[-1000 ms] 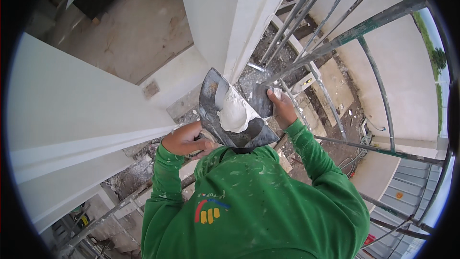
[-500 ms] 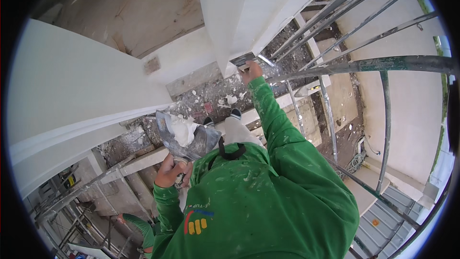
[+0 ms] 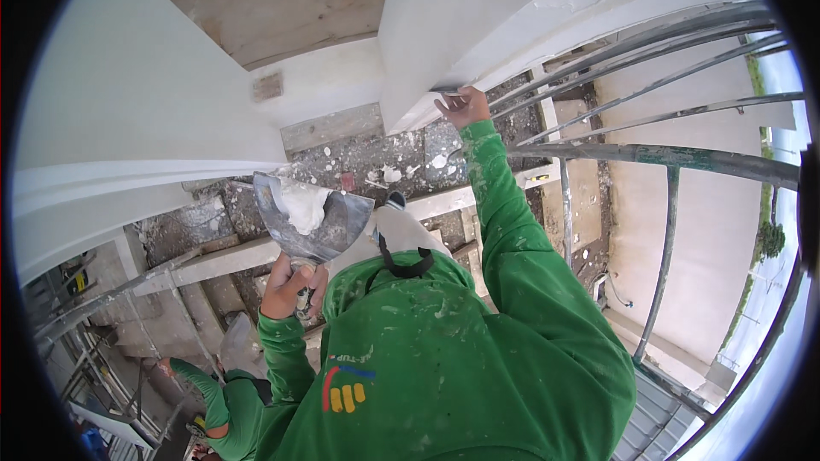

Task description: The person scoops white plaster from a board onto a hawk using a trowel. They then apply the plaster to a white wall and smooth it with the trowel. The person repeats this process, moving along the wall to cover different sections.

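My left hand [image 3: 286, 290] is closed around the handle of a broad grey metal plaster trowel [image 3: 338, 226], held in front of my waist. A heap of white plaster [image 3: 301, 205] lies on its blade. My right arm stretches forward and to the right. At its end my right hand [image 3: 466, 108] grips a small flat scraper blade [image 3: 445, 90], pressed against the lower edge of a white wall corner [image 3: 457, 68]. The fingers partly hide the scraper.
Metal scaffold rails [image 3: 675, 154] curve along the right. Below lies debris-strewn ground [image 3: 342, 166] with white splatters, crossed by a pale beam [image 3: 218, 266]. At lower left, another person [image 3: 235, 405] in green works among scaffold poles. A white wall [image 3: 128, 94] stands at left.
The view has shifted, and more of the other person at lower left shows. My right hand's scraper now sits higher on the wall corner, its blade seen more edge-on. The plaster trowel stays held.
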A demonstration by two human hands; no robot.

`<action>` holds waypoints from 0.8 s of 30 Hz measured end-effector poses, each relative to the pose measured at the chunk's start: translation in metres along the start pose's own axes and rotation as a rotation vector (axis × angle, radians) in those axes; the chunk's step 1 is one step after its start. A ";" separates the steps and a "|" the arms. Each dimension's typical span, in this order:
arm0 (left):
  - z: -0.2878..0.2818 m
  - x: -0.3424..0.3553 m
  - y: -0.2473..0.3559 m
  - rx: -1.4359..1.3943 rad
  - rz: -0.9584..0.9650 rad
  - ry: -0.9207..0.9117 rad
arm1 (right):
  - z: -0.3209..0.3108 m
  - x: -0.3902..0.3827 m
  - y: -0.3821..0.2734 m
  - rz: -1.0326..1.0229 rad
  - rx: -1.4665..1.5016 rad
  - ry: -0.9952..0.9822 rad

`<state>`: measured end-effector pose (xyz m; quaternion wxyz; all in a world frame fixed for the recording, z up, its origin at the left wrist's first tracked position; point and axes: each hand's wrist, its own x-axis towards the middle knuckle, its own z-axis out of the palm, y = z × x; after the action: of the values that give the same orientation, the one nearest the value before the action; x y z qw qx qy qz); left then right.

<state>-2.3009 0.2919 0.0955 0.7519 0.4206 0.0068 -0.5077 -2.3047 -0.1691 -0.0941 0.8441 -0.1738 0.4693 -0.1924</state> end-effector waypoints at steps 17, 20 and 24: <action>-0.040 0.033 0.020 0.038 -0.074 -0.292 | 0.156 -0.230 -0.117 -0.236 -0.148 -0.259; -0.036 0.033 0.026 0.072 -0.071 -0.307 | 0.174 -0.255 -0.129 -0.272 -0.137 -0.252; -0.037 0.035 0.029 0.103 -0.115 -0.336 | 0.190 -0.287 -0.157 -0.340 -0.181 -0.397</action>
<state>-2.2463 0.2929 0.0744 0.6895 0.3668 -0.1209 -0.6127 -2.3066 -0.1431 0.2832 0.8560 -0.3594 0.2742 -0.2509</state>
